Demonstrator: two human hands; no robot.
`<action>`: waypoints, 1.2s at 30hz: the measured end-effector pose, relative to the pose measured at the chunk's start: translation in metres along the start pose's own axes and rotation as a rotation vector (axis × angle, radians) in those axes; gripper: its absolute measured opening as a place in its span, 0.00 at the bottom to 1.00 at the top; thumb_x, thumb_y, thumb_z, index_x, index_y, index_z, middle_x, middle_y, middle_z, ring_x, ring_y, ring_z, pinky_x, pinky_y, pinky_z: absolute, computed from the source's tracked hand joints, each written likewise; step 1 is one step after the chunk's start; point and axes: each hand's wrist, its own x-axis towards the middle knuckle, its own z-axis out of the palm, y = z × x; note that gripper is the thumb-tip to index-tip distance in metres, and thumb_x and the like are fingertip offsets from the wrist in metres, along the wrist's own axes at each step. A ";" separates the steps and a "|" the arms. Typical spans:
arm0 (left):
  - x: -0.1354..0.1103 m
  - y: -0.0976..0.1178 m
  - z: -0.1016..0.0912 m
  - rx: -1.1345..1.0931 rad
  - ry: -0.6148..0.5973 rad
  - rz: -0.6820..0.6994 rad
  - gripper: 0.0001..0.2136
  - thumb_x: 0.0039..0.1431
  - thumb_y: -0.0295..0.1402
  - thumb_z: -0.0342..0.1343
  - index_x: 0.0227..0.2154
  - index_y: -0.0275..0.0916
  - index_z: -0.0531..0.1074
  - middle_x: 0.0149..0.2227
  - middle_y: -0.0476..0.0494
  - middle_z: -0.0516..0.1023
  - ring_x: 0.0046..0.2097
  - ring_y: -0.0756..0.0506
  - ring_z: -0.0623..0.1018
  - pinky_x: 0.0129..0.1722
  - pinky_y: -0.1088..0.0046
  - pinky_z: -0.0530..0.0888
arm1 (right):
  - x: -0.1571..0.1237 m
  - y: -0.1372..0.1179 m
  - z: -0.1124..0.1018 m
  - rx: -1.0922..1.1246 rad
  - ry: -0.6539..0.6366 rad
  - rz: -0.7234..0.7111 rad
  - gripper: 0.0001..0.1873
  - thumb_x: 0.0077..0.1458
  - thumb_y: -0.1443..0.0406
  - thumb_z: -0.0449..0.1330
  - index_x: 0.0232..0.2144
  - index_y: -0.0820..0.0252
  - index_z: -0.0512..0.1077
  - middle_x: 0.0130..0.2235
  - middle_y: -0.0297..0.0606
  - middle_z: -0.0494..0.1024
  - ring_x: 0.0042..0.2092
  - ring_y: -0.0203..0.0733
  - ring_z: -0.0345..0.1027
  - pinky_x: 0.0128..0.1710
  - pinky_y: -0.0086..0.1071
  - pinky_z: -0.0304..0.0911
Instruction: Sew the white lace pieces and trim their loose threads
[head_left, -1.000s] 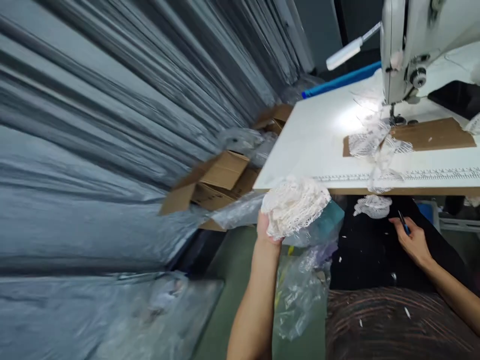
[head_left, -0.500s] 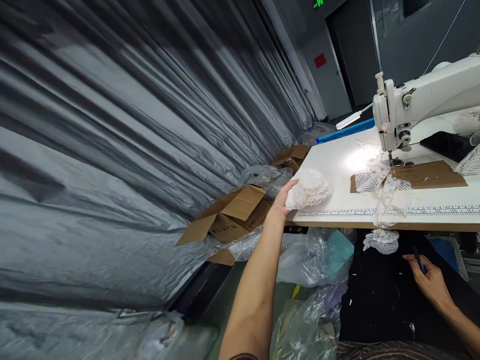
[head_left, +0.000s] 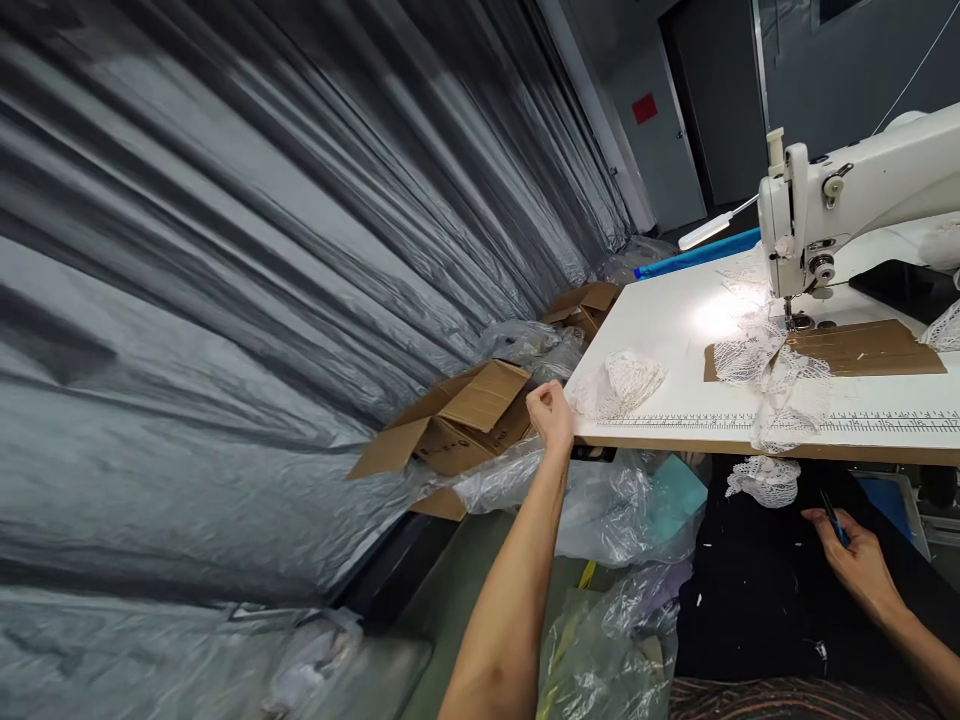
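A bundle of white lace (head_left: 621,383) lies on the near left corner of the white sewing table (head_left: 667,320). My left hand (head_left: 551,416) hovers just off that corner, fingers curled shut, with nothing visible in them. My right hand (head_left: 855,550) rests low on my dark lap and holds small blue-handled snips (head_left: 832,515). More white lace (head_left: 772,375) runs from under the sewing machine (head_left: 840,215), over a brown cardboard sheet (head_left: 862,348), and hangs off the table's front edge.
Open cardboard boxes (head_left: 457,420) and crumpled clear plastic bags (head_left: 615,510) lie on the floor left of the table. A grey plastic curtain (head_left: 262,250) fills the left. A printed ruler (head_left: 787,424) runs along the table's front edge. A blue roll (head_left: 697,255) lies at the far edge.
My left hand lifted the lace bundle from below the table, set it on the table's corner, let go and pulled back with fingers curled. My right hand has stayed on my lap.
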 end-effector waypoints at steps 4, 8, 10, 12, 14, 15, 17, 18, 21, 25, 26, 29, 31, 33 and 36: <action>-0.031 0.024 0.017 0.011 -0.035 0.226 0.24 0.58 0.43 0.61 0.53 0.39 0.65 0.61 0.34 0.63 0.67 0.38 0.61 0.68 0.59 0.56 | 0.000 -0.001 0.002 -0.021 0.002 -0.040 0.25 0.50 0.46 0.53 0.28 0.58 0.80 0.31 0.41 0.80 0.27 0.42 0.69 0.25 0.32 0.63; -0.049 0.039 0.040 0.190 -0.333 0.483 0.31 0.53 0.42 0.64 0.58 0.41 0.65 0.67 0.31 0.53 0.69 0.30 0.55 0.68 0.44 0.52 | 0.000 -0.001 0.004 -0.042 -0.001 -0.062 0.24 0.50 0.47 0.53 0.28 0.57 0.80 0.29 0.40 0.78 0.27 0.42 0.69 0.26 0.33 0.65; -0.044 0.042 0.045 0.208 -0.483 0.409 0.23 0.52 0.39 0.65 0.51 0.40 0.72 0.65 0.31 0.59 0.68 0.28 0.59 0.67 0.41 0.52 | -0.002 -0.004 0.003 -0.054 -0.005 -0.068 0.24 0.50 0.47 0.52 0.27 0.57 0.79 0.29 0.40 0.78 0.27 0.43 0.70 0.26 0.33 0.65; -0.032 0.044 0.043 0.174 -0.580 0.361 0.14 0.51 0.37 0.65 0.42 0.39 0.77 0.60 0.33 0.66 0.64 0.30 0.66 0.67 0.45 0.57 | -0.004 -0.008 0.000 -0.072 -0.012 -0.076 0.24 0.50 0.47 0.52 0.26 0.57 0.79 0.30 0.41 0.78 0.28 0.43 0.71 0.28 0.33 0.67; -0.022 0.047 0.037 0.121 -0.595 0.368 0.12 0.49 0.35 0.67 0.38 0.40 0.77 0.58 0.35 0.69 0.63 0.33 0.69 0.66 0.52 0.62 | -0.007 -0.013 -0.002 -0.091 -0.021 -0.096 0.23 0.51 0.47 0.52 0.26 0.56 0.78 0.30 0.41 0.79 0.29 0.45 0.73 0.29 0.34 0.68; -0.020 0.049 0.034 0.068 -0.577 0.364 0.14 0.47 0.35 0.68 0.38 0.40 0.77 0.59 0.36 0.68 0.63 0.33 0.68 0.66 0.55 0.63 | -0.008 -0.015 -0.002 -0.097 -0.026 -0.112 0.23 0.51 0.48 0.52 0.25 0.56 0.78 0.30 0.41 0.79 0.30 0.45 0.73 0.30 0.34 0.68; -0.028 0.050 0.026 -0.057 -0.501 0.333 0.16 0.46 0.35 0.69 0.39 0.42 0.76 0.60 0.38 0.67 0.67 0.33 0.62 0.66 0.55 0.63 | -0.009 -0.018 -0.003 -0.104 -0.036 -0.143 0.22 0.51 0.48 0.53 0.25 0.55 0.78 0.31 0.42 0.79 0.32 0.47 0.75 0.30 0.34 0.69; -0.040 0.048 0.022 -0.134 -0.446 0.305 0.16 0.47 0.36 0.69 0.40 0.42 0.75 0.59 0.39 0.67 0.68 0.33 0.59 0.65 0.54 0.64 | -0.009 -0.019 -0.003 -0.102 -0.039 -0.154 0.21 0.51 0.49 0.53 0.25 0.55 0.78 0.32 0.42 0.80 0.32 0.47 0.75 0.30 0.34 0.69; -0.099 0.033 0.017 -0.246 -0.354 0.220 0.13 0.52 0.40 0.65 0.40 0.45 0.71 0.56 0.37 0.70 0.69 0.31 0.56 0.63 0.48 0.64 | -0.009 -0.017 -0.002 -0.077 -0.040 -0.160 0.21 0.51 0.49 0.54 0.24 0.55 0.78 0.32 0.42 0.80 0.33 0.47 0.76 0.27 0.32 0.68; -0.193 0.009 0.026 -0.316 -0.422 0.160 0.15 0.48 0.43 0.66 0.36 0.44 0.71 0.43 0.34 0.75 0.54 0.30 0.73 0.57 0.47 0.68 | -0.005 -0.008 0.001 -0.020 -0.052 -0.096 0.22 0.49 0.47 0.57 0.23 0.56 0.79 0.27 0.40 0.78 0.25 0.43 0.70 0.19 0.31 0.61; -0.210 0.006 0.032 -0.325 -0.438 0.146 0.17 0.50 0.45 0.65 0.38 0.43 0.71 0.43 0.34 0.75 0.52 0.31 0.74 0.56 0.47 0.69 | -0.004 -0.006 0.002 -0.010 -0.058 -0.060 0.23 0.48 0.46 0.57 0.24 0.57 0.79 0.23 0.38 0.75 0.21 0.41 0.66 0.17 0.31 0.58; -0.237 0.006 0.052 -0.396 -0.588 -0.027 0.23 0.58 0.50 0.57 0.50 0.40 0.68 0.51 0.31 0.74 0.55 0.33 0.74 0.59 0.47 0.67 | -0.002 0.000 0.006 0.027 -0.069 0.028 0.25 0.48 0.45 0.57 0.24 0.59 0.79 0.16 0.33 0.67 0.17 0.36 0.56 0.15 0.30 0.53; -0.240 0.011 0.064 -0.483 -0.735 -0.152 0.27 0.56 0.54 0.57 0.51 0.40 0.68 0.52 0.31 0.75 0.56 0.34 0.73 0.59 0.50 0.66 | -0.002 0.002 0.008 0.056 -0.052 0.033 0.25 0.47 0.45 0.58 0.24 0.60 0.78 0.16 0.32 0.65 0.17 0.35 0.55 0.16 0.30 0.53; -0.240 0.016 0.072 -0.545 -0.848 -0.230 0.29 0.49 0.59 0.61 0.45 0.41 0.72 0.45 0.33 0.78 0.50 0.35 0.76 0.53 0.53 0.70 | -0.004 0.000 0.007 0.068 -0.007 0.007 0.23 0.47 0.46 0.58 0.22 0.60 0.76 0.16 0.32 0.65 0.18 0.35 0.56 0.17 0.30 0.55; -0.242 0.022 0.069 -0.551 -0.900 -0.302 0.26 0.41 0.60 0.65 0.29 0.41 0.73 0.29 0.41 0.75 0.35 0.41 0.74 0.38 0.60 0.72 | -0.009 -0.008 0.003 0.058 0.075 -0.072 0.21 0.49 0.49 0.57 0.19 0.58 0.73 0.16 0.32 0.64 0.19 0.36 0.56 0.18 0.30 0.55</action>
